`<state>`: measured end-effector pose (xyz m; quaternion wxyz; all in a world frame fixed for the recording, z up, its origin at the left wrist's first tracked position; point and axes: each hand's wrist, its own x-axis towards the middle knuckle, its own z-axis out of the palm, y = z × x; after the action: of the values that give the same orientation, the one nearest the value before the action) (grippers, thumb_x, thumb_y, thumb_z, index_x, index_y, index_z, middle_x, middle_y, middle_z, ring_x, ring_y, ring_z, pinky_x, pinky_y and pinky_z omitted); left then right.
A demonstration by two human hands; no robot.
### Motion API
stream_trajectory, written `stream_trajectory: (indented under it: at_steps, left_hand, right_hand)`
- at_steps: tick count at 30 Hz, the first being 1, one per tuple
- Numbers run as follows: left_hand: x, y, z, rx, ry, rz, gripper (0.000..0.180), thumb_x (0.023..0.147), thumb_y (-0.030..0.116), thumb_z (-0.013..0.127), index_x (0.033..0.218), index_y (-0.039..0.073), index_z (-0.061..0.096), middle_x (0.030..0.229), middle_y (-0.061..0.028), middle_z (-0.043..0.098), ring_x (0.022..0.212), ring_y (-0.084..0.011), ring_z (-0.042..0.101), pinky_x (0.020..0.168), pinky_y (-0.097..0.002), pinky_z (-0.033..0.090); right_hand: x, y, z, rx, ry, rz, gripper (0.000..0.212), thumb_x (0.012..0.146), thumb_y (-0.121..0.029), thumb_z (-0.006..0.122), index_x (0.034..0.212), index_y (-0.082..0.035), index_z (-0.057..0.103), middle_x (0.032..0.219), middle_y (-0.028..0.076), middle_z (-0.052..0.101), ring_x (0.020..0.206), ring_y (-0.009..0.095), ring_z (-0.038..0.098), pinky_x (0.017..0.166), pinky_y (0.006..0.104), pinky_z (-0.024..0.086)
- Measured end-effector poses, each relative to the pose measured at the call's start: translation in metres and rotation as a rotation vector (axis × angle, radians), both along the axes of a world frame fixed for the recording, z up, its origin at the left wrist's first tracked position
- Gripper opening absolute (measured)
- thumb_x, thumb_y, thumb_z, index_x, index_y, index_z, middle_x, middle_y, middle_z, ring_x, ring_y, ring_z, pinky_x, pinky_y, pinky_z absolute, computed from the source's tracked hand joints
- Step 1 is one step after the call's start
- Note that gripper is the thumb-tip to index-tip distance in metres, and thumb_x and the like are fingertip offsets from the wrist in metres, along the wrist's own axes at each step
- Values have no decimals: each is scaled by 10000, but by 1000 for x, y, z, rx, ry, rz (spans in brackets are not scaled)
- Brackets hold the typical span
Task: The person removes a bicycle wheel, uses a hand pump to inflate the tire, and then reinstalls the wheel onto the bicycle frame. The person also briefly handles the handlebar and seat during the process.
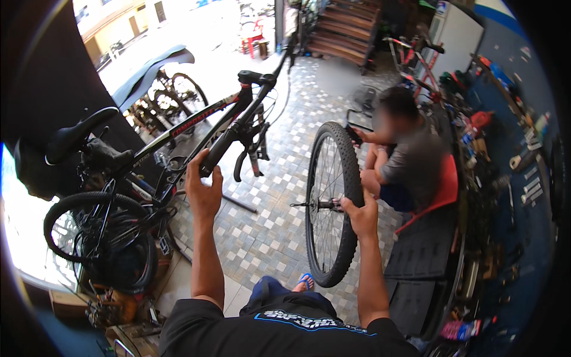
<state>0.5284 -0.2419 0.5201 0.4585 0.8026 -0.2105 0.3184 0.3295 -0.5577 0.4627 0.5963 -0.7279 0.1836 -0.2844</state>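
My left hand (203,189) is closed around the end of a black handlebar grip (221,152), thumb and fingers on either side of it. That handlebar belongs to a black and white mountain bike (196,118) on the left, turned with its bare fork (254,163) toward the middle. My right hand (362,216) grips the knobbly tyre of a bicycle wheel (328,202) on its near right side. Upright in front of me, the wheel shows its spokes, and an axle lever (299,204) sticks out leftward from its hub. Whether the tyre touches the floor I cannot tell.
A person (410,154) sits on a red chair (443,193) just beyond the wheel. Tools, including wrenches (531,190), hang along the right wall. More bicycles (172,98) stand under a grey cover at the far left. Wooden steps (345,30) rise at the back.
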Motion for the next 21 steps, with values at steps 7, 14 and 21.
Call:
stream_trajectory:
  at_steps: [7,14,21]
  left_hand:
    - [21,40,3,-304,363,-143,438,878,-25,621,1312,33,607,1183,-60,632,1020,-102,588,884,-247,475]
    - [29,40,33,-231,338,-137,560,679,63,647,1233,-13,639,1340,-182,616,1230,-248,587,1076,-366,411]
    - [23,-12,112,561,595,305,816,741,390,829,1418,31,550,1463,-199,509,1313,-409,496,1101,-488,345]
  right_hand:
    - [172,-70,-31,-7,-20,152,366,841,-21,714,1197,28,645,981,34,693,833,118,633,782,262,517]
    - [348,-140,-78,4,58,214,233,849,-60,715,1063,11,658,818,-13,639,686,74,562,639,249,465]
    - [500,-196,-106,109,55,221,71,891,-78,705,901,-42,644,715,13,622,621,111,577,573,267,451]
